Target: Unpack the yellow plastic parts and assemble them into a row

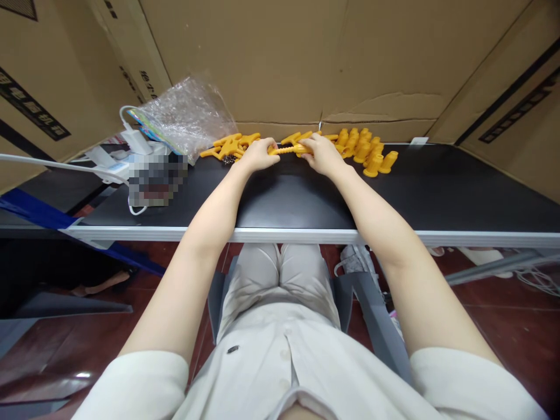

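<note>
"What do our fingers hold, and where?"
"A ridged yellow rod (286,150), upper centre of the frame. Our left hand (261,155) pinches one end; our right hand (322,155) grips the other."
"What textures do we see around it?"
"Smooth, branching pieces (235,145) beside our left hand, clustered flared tubes (362,151) right of centre, a crinkled clear bag (188,114) upper left, and the sleek black table (297,204) beneath."

Even light; soft sheen on black tabletop (297,204); wide-angle edge stretching; pixelated patch (155,181) left.
</note>
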Tool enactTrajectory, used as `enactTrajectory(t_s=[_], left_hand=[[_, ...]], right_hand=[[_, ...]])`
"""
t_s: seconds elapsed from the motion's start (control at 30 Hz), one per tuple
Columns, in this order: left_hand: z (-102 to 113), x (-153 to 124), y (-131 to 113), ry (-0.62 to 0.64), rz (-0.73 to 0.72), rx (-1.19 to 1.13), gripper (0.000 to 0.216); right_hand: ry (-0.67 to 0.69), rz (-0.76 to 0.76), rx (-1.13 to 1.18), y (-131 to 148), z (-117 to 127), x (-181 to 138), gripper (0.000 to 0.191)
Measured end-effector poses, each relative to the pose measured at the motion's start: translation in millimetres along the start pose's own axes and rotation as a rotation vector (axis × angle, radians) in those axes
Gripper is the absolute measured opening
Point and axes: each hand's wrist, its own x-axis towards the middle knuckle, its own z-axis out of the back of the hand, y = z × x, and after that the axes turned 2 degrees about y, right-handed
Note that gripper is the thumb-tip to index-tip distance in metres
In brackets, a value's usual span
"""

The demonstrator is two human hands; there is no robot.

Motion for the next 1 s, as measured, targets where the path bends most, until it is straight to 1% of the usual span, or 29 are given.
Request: enactTrajectory(t_s=[0.1, 0.2, 0.37, 0.57, 0.7, 0.77, 0.87, 1.0], left_hand=[[-2, 1, 4, -0.005, -0.037, 0.037, 0.034], [-4, 3, 7, -0.024, -0.056, 0.043, 0.038], [-2, 4, 9, -0.037, -0.050, 0.039, 0.036], [1, 5, 7, -0.049, -0.027, -0.008, 0.029], [1, 4, 7, -0.034, -0.010, 0.025, 0.033], [1, 4, 8, -0.022, -0.006, 0.029, 0.037], [2, 4, 10, -0.021, 0.000, 0.014, 0.039], [4, 5, 11, -0.046, -0.015, 0.000, 0.041]], right_hand=[[0.018, 0.019, 0.033, -4, -3, 0, 0.051], [0.026, 0.059, 0.067, -8, -6, 1, 0.050], [0.046, 0.067, 0.164, -10, -6, 1, 0.050], [0.072, 0.043, 0.221, -9, -6, 1, 0.055], [0.051, 0.045, 0.263, -12, -8, 4, 0.058], [0.028, 0.029, 0.272, -16, -7, 6, 0.061], [0.018, -0.045, 0.316, -21, -5, 8, 0.065], [-0.007, -0.145, 0.459, -22, 0, 8, 0.057]])
